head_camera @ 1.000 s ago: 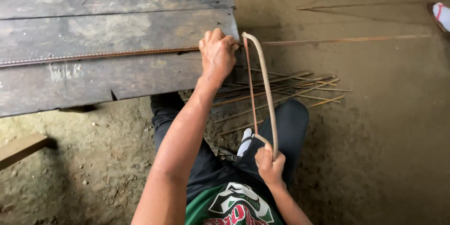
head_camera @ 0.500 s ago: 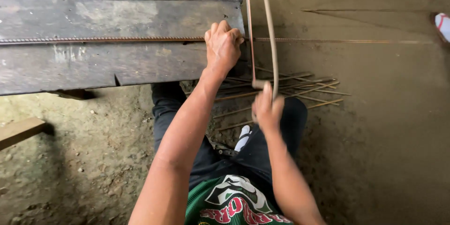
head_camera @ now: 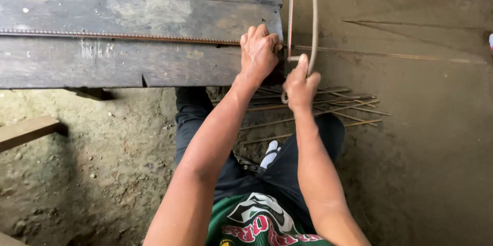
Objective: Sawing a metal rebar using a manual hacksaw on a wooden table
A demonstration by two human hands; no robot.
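Note:
A long ribbed steel rod [head_camera: 118, 36] lies across a dark wooden plank bench [head_camera: 128, 66] and runs on past its right end over the dirt. My left hand [head_camera: 259, 51] presses down on the rod at the bench's right edge. My right hand [head_camera: 300, 84] grips the handle end of a hacksaw [head_camera: 303, 15], whose bent frame and thin blade reach up out of the picture. The blade crosses the rod just right of my left hand.
Several cut rusty rod pieces [head_camera: 318, 107] lie on the dirt below the bench end, by my knees. A wooden board [head_camera: 25, 132] lies at the left edge. More long rods [head_camera: 411, 25] lie on the ground at the upper right.
My right hand pushed the hacksaw forward, from near my lap up to the rod, so the saw frame now runs off the top. My left hand stayed on the rod.

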